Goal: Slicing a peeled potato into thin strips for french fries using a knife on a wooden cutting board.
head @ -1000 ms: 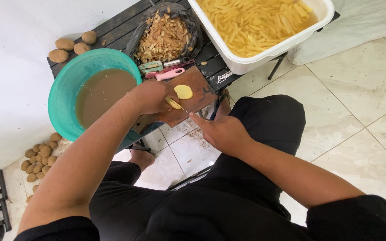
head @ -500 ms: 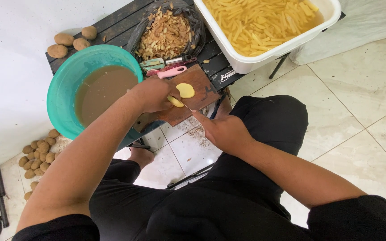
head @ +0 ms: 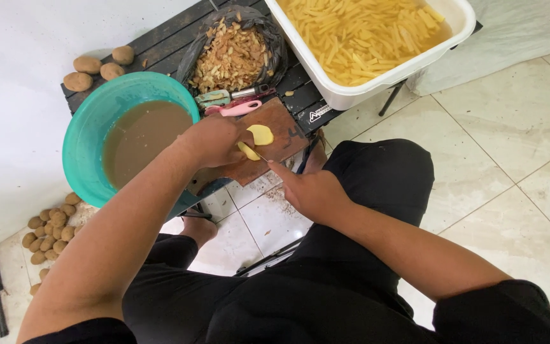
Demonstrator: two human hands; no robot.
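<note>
My left hand (head: 212, 141) presses a peeled yellow potato piece (head: 248, 151) onto a brown wooden cutting board (head: 281, 124). My right hand (head: 310, 191) grips a knife (head: 263, 158) whose thin blade cuts into that piece, index finger stretched along it. A flat cut potato slice (head: 261, 134) lies on the board just beyond the blade.
A teal bowl (head: 84, 137) of muddy brown water stands left of the board. Behind are a black bag of peels (head: 233, 54), peelers (head: 233, 102), and a white tub (head: 351, 92) of cut potato sticks in water. Unpeeled potatoes (head: 90, 67) sit on the dark table; more potatoes (head: 49, 229) lie on the floor.
The blade has worked a little deeper into the potato piece under my left hand. The view shifted slightly; hands stay in nearly the same place.
</note>
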